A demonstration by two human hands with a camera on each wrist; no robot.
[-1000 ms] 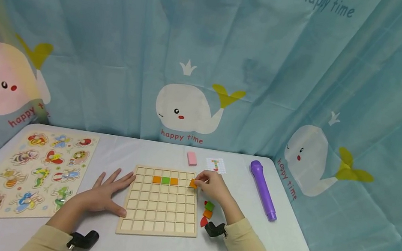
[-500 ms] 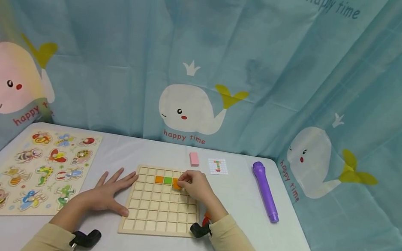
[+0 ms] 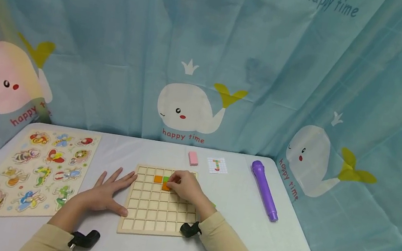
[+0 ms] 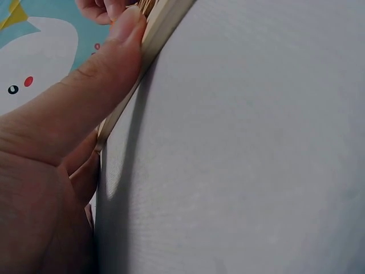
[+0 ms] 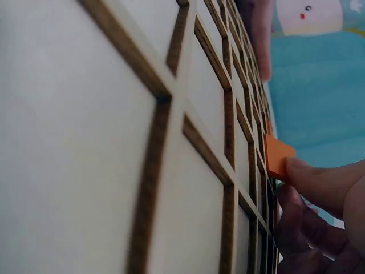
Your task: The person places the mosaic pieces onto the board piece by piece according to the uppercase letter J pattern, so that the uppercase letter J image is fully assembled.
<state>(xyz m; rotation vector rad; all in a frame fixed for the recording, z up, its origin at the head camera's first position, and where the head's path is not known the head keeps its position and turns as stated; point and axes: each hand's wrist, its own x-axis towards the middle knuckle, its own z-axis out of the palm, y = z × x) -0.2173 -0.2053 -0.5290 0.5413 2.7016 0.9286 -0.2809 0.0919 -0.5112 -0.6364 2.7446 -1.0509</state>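
Observation:
A wooden grid board (image 3: 130,233) lies on the white table. My left hand (image 3: 105,194) rests along its left side with fingers spread; in the left wrist view the thumb (image 4: 108,71) lies against the board's edge. My right hand (image 3: 187,185) pinches an orange square tile (image 3: 166,186) between thumb and fingertips, over the upper part of the grid. Seen from the right wrist, this tile is tilted, close to the grid's ribs. An orange tile (image 3: 158,179) sits in a cell of the second row, beside a partly covered green tile (image 3: 165,179).
Behind the board lie a pink block (image 3: 193,158) and a small pattern card (image 3: 217,165). A purple toy microphone (image 3: 265,190) is at the right. At the left lies an insect-picture puzzle board (image 3: 33,176). A green piece (image 3: 214,204) peeks out beside the right forearm.
My right hand has carried the orange tile leftward from the board's right edge to just below the green tile, covering cells to its right. My left hand has stayed put.

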